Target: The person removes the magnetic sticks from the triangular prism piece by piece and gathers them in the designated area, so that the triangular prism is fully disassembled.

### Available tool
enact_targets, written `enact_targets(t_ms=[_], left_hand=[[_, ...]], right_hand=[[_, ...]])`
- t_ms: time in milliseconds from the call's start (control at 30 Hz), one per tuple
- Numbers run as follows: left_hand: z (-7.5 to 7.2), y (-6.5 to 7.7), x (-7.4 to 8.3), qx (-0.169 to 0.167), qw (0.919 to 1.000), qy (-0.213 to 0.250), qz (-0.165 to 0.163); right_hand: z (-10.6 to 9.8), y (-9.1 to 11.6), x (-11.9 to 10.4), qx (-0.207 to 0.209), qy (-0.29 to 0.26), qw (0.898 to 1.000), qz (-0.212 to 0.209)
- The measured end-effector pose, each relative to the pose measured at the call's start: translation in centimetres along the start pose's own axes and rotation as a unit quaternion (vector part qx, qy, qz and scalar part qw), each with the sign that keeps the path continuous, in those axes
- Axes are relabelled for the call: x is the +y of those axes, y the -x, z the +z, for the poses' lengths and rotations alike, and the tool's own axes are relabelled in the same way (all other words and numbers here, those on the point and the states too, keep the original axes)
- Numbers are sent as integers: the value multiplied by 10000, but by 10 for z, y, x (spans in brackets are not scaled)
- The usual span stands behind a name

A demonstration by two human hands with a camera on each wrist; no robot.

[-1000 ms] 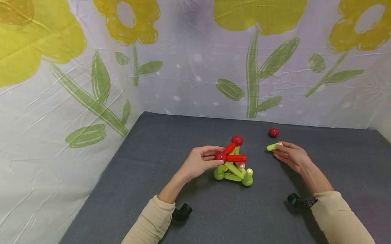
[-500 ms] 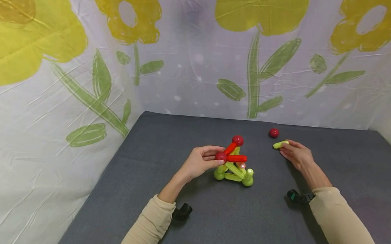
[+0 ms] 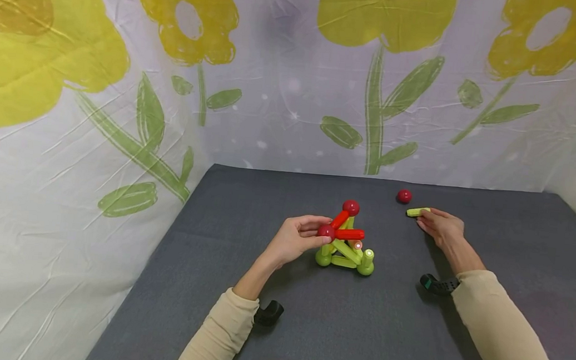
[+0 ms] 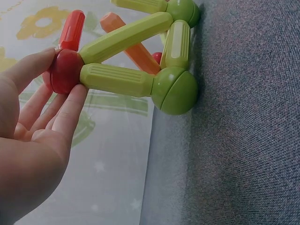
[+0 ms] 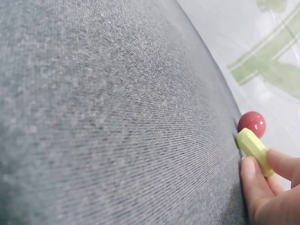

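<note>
A magnetic-stick structure of yellow-green rods and green balls [image 4: 175, 90] stands on the dark cloth, with red rods [image 3: 349, 234] and an orange rod [image 4: 123, 35] among them. At its upper left corner my left hand [image 3: 291, 240] pinches a red ball [image 4: 65, 71] between thumb and fingers. Another red ball [image 3: 350, 208] tops the far red rod. Off to the right, my right hand [image 3: 442, 230] pinches a short yellow-green rod [image 5: 253, 147] by one end, low over the cloth. Its other end points left, toward the structure's side.
A loose red ball [image 3: 404, 196] lies just beyond the held rod, near the back of the table [image 3: 287, 196]. Behind the table hangs a flower-printed curtain [image 3: 284, 90]. Dark wrist straps [image 3: 438, 285] hang from the sleeves close over the cloth.
My right hand has moved a little to the right and back with the yellow-green rod, away from the structure. The left hand keeps its pinch on the red ball, and the structure looks unmoved.
</note>
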State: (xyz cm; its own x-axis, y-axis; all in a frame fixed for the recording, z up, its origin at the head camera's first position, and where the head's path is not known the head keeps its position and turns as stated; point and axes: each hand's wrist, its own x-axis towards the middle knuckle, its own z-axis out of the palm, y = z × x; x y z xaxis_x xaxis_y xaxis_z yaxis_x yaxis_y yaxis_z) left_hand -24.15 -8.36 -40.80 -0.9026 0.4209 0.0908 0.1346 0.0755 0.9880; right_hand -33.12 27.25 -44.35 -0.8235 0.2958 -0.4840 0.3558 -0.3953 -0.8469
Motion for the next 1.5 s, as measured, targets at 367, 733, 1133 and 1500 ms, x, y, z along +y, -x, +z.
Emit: enact_targets(t_ms=[367,733,1133,1500], left_hand=[[0,0,0,24,10000,-37,-25],[1,1,6,-20,9999,-81,-133],[5,12,29,7,9999,-93,-125],[5,12,29,-20,9999,-41,-91]], right_hand=[[7,-5,-5,380,449,9983,39],[5,-10,-6,280,673,9973,78],[3,-12,-3,206,750,9969,-91],[-9,5,-7,-815,-52,9962,-288]])
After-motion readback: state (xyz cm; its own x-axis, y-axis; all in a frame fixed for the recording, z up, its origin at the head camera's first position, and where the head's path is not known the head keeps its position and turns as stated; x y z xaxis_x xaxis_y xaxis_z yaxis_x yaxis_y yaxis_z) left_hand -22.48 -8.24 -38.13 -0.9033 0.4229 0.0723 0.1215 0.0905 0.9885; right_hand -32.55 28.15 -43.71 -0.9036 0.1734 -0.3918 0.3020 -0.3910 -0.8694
